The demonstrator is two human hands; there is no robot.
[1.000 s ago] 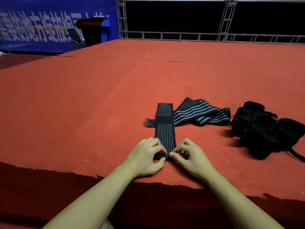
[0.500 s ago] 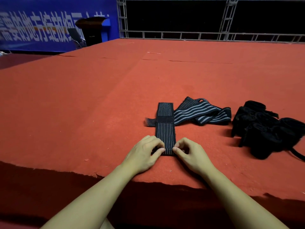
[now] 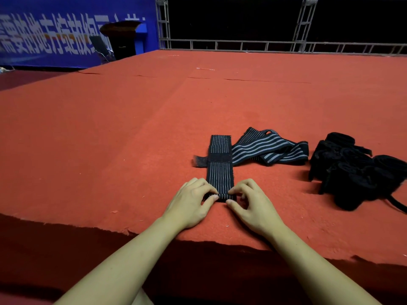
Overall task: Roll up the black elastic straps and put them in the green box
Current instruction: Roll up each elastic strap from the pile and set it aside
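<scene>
1. Strap (image 3: 221, 172), black with thin pale stripes, lies flat on the red tabletop (image 3: 110, 150) just right of the frame's centre, running away from the person, and its near end is turned up into a small roll (image 3: 222, 196).
2. It looks light, soft and stretchy, so it will likely bend with no effort but spring loose if let go; a fuzzy fastening band crosses it further up and may cling to the carpet-like cover.
3. The best hold seems to be at the two edges of the roll, with fingers on top and thumbs behind, keeping the wraps tight and square.
4. Left hand (image 3: 191, 205) has its fingers curled, pinching the roll's left edge, with the thumb tip against the near side.
5. Right hand (image 3: 253, 208) mirrors it, with curled fingers on the roll's right edge and the thumb low in front.
6. A second striped strap (image 3: 271, 148) lies crumpled in the centre right, and a black heap (image 3: 356, 172) sits at the right edge.
7. No green box is in view.
</scene>
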